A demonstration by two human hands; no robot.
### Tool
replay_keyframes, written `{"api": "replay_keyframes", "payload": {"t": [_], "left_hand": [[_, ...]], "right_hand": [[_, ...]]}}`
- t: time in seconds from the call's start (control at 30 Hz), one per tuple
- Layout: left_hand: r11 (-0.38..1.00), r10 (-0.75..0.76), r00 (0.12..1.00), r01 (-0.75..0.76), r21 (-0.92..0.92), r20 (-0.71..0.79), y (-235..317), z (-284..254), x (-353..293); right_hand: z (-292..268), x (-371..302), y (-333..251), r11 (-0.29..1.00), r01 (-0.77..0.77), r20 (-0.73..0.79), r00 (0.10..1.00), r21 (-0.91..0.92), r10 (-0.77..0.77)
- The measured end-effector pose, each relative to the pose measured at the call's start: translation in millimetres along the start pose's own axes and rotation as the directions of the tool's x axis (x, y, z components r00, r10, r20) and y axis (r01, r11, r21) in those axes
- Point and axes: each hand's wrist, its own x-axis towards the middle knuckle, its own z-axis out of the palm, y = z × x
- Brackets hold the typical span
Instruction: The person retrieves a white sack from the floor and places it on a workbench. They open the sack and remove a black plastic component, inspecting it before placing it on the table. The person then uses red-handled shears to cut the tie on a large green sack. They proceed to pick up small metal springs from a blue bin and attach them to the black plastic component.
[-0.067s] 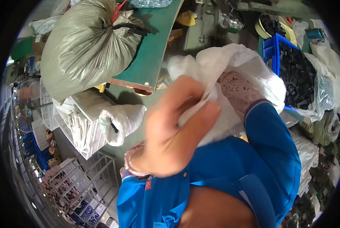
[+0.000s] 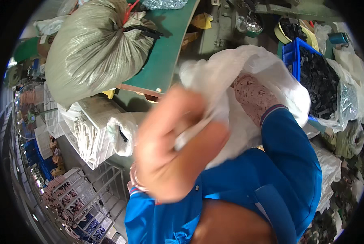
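Note:
A white plastic bag [image 2: 218,73] hangs with its mouth toward me in front of my body. My left hand [image 2: 170,150], bare and smeared by motion, pinches the bag's near left edge between thumb and fingers. Inside the bag's mouth is my right hand [image 2: 253,95], in a pinkish knitted glove with dark specks. Its fingers are hidden in the bag, so what they hold does not show. Both arms wear a blue sleeve [image 2: 291,158] with a striped cuff.
A large grey-green woven sack [image 2: 96,53] rests on a green table [image 2: 165,61] at upper left. Right of the bag stands a blue crate [image 2: 297,55] of black parts. Below the sack are a white box [image 2: 96,134] and a small white bag [image 2: 121,138]. A metal rack [image 2: 109,191] stands lower left.
My left hand has moved left and a little toward me, drawing the bag's edge with it. My right hand stays in the bag.

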Motion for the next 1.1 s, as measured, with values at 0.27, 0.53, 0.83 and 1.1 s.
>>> {"api": "replay_keyframes", "payload": {"t": [0.27,0.53,0.83,1.1], "left_hand": [[0.977,-0.09,0.756,0.192,0.088,-0.648,71,-5,-29],[0.813,-0.102,0.952,-0.087,-0.576,-0.288,-40,-13,12],[0.815,-0.53,0.703,0.268,-0.514,-0.474,-276,-39,-38],[0.642,-0.759,0.636,0.767,0.003,-0.138,-382,-63,-139]], "right_hand": [[-18,54,4,0.97,0.113,-0.083,0.988,-0.214,-0.133],[23,7,1,0.988,0.057,-0.072,0.995,-0.14,-0.067],[-34,-110,-50,0.588,-0.466,-0.295,0.56,0.661,0.775],[63,-230,-137,-0.766,0.314,0.621,0.452,0.561,0.64]]}}
